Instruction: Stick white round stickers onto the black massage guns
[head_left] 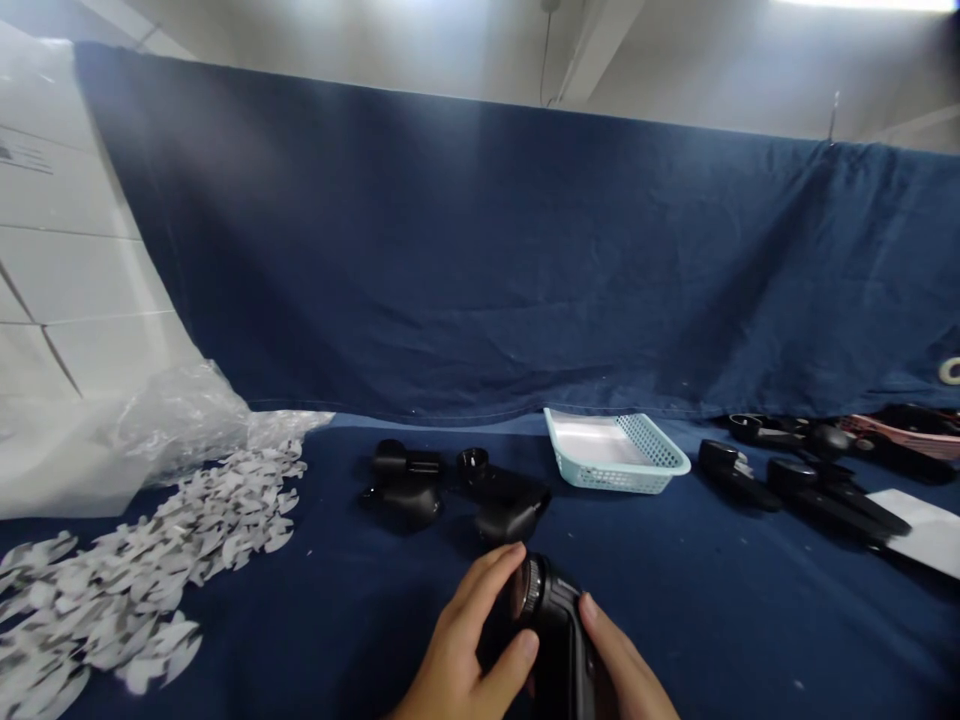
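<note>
A black device (559, 630) with a ribbed round end lies between my two hands at the bottom centre. My left hand (469, 645) holds its left side, with fingertips on the round end and the thumb lower down. Against the device's right edge rests my right hand (626, 660), its other fingers hidden. Just beyond are black parts: a glossy curved piece (510, 510) with a ring (472, 465) behind it, and to their left another rounded piece (405, 500).
A light blue basket (619, 475) holding white sheets stands beyond my hands. Many white cut pieces (165, 560) are heaped at the left beside clear plastic. Black handled parts (832, 500), a white sheet (922, 530) and a pink basket (900, 437) lie right. A blue cloth (487, 260) hangs behind.
</note>
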